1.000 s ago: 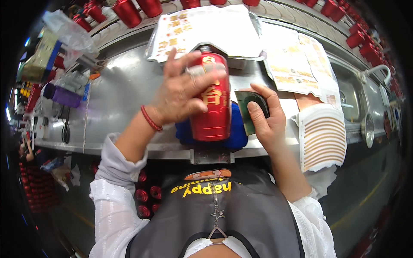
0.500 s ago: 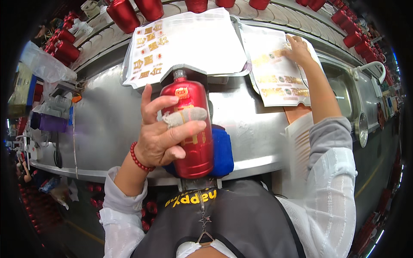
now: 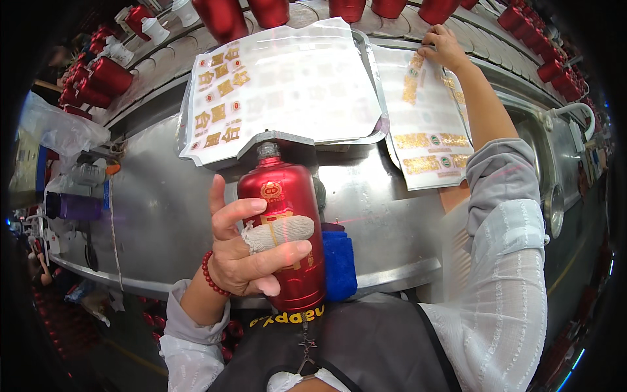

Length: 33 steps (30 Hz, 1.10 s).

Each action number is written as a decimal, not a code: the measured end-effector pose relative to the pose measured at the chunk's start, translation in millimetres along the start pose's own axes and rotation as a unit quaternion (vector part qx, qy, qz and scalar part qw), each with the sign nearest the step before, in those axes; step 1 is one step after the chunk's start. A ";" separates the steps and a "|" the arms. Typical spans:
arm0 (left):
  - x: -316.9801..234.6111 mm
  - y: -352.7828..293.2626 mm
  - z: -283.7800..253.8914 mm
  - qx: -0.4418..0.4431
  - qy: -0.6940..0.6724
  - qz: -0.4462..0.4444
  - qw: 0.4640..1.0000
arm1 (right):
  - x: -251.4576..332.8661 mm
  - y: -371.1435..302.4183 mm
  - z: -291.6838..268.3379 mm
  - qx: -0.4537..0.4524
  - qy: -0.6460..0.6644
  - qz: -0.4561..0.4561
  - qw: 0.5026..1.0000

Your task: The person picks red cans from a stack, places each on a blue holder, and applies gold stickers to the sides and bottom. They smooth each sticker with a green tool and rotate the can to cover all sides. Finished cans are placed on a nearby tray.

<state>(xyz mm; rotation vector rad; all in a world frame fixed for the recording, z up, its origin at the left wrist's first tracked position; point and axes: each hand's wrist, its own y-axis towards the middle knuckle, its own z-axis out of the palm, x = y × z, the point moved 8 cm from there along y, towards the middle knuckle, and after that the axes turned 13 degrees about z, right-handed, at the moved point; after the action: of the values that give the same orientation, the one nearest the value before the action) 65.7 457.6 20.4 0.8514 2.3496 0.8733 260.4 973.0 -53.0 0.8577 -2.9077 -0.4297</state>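
A glossy red bottle [image 3: 287, 189] with gold lettering lies neck-away against a grey metal bracket [image 3: 277, 138]. My left hand [image 3: 251, 245] is laid around its body, fingers spread across the front; a pale cloth sleeve covers one finger and red beads circle the wrist. Up at the right, my right hand [image 3: 443, 47] pinches the top of a narrow strip of gold decals [image 3: 411, 81], which slants upward off a white decal sheet [image 3: 431, 160]. More gold bands remain printed on that sheet. Beneath the bottle's right side shows a blue cloth pad [image 3: 338, 261].
A larger sheet of gold and red decals [image 3: 287, 88] covers a metal tray left of centre. Red bottles [image 3: 268, 12] stand on a slatted conveyor [image 3: 307, 14] behind. At right is a sink with a white tap [image 3: 575, 114]; a purple container [image 3: 72, 206] sits far left.
My right hand has moved up and left, and a gold decal strip now lifts from the sheet with it. My left hand stays on the bottle; the view has shifted slightly.
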 end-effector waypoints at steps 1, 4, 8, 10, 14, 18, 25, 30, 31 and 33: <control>0.0 -0.5 0.5 0.006 0.002 0.003 1.000 | -0.6 -0.8 -0.8 -0.014 0.001 -0.013 1.000; 1.0 2.5 0.1 0.004 -0.006 -0.008 1.000 | -1.0 -4.4 -6.0 -0.036 -0.008 -0.024 0.999; -0.2 9.2 -4.8 0.052 0.036 0.026 0.998 | 33.3 -19.5 -49.7 -0.066 -0.008 -0.060 0.996; 2.9 14.0 -8.6 0.066 0.039 0.036 0.996 | 59.9 -30.8 -78.7 -0.071 -0.005 -0.107 0.992; -5.7 16.6 -4.7 0.079 0.053 0.060 0.994 | 95.3 -84.1 -157.0 -0.040 0.026 -0.136 0.990; -28.7 1.7 -1.1 0.087 0.047 0.075 0.992 | 144.6 -142.4 -220.9 -0.044 0.064 -0.179 0.981; -32.5 -4.8 -2.6 0.065 0.029 0.068 0.995 | 203.7 -230.7 -275.7 -0.016 0.149 -0.167 0.975; 19.9 20.6 -11.5 0.029 0.027 0.049 0.998 | 217.5 -257.4 -293.6 -0.025 0.201 -0.171 0.964; 24.3 23.6 -12.6 0.031 0.017 0.044 0.998 | 219.5 -258.5 -294.9 -0.027 0.205 -0.174 0.963; 32.4 25.2 -7.5 0.017 -0.009 0.044 0.999 | 217.1 -261.4 -295.1 -0.027 0.203 -0.171 0.964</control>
<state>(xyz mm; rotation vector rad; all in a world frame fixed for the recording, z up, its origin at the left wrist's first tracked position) 48.4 492.2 36.0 0.9791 2.3328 0.8612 259.4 573.1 153.5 1.2744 -2.3717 -0.3071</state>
